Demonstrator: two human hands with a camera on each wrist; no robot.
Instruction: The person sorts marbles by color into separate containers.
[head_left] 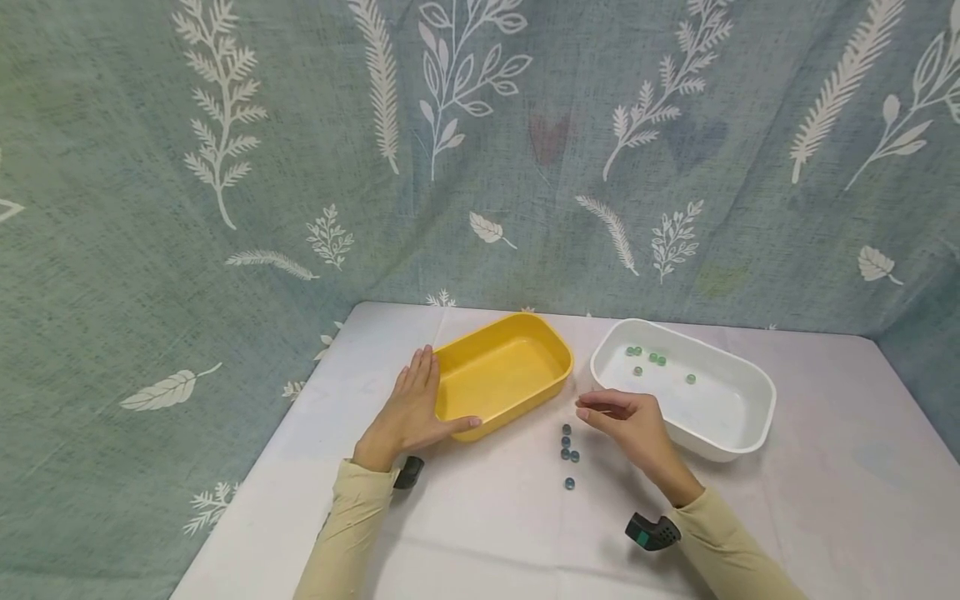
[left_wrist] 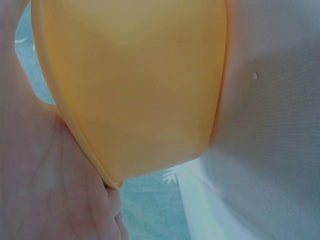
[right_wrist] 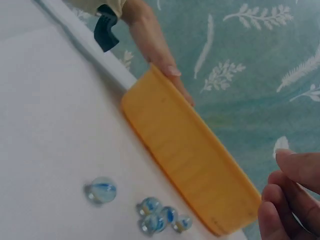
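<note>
My left hand [head_left: 408, 412] rests against the left end of a yellow tray [head_left: 504, 410], fingers straight and thumb spread along its front rim. The left wrist view shows the palm close beside the tray's outer wall [left_wrist: 135, 90]. Above the tabletop, between the yellow tray and a white tray [head_left: 731, 450], hovers my right hand [head_left: 626, 421]. Its fingers are loosely bent and no object shows between the fingertips [right_wrist: 285, 155]. Several clear marbles with blue swirls, one nearer me [head_left: 570, 483] than the others [right_wrist: 154, 221], lie just left of that hand.
Inside the white tray, several green marbles [head_left: 637, 351] lie toward its left end. A pale cloth covers the table [head_left: 480, 517]. Behind it hangs a green curtain [head_left: 480, 167] printed with white leaves. Each wrist carries a black device [head_left: 652, 531].
</note>
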